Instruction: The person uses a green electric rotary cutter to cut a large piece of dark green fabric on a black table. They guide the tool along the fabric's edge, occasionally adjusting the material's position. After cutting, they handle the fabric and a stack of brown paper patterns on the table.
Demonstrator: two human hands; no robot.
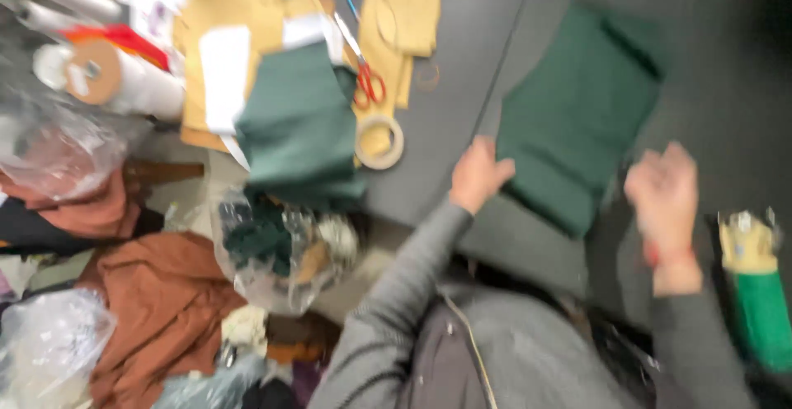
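Already laid flat on the grey tabletop (462, 104): dark green cloth piece (577, 120). Left hand (478, 174) pressed on its near-left edge, fingers curled, gripping nothing visible. Right hand (667, 198) just off its near-right corner, blurred, grip unreadable. Left of the cloth, untouched: red-handled scissors (363, 70), tape roll (379, 141), second green stack (301, 124).

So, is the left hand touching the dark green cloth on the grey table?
Touching. The head view shows the left hand with its fingers resting on the edge of the dark green cloth.
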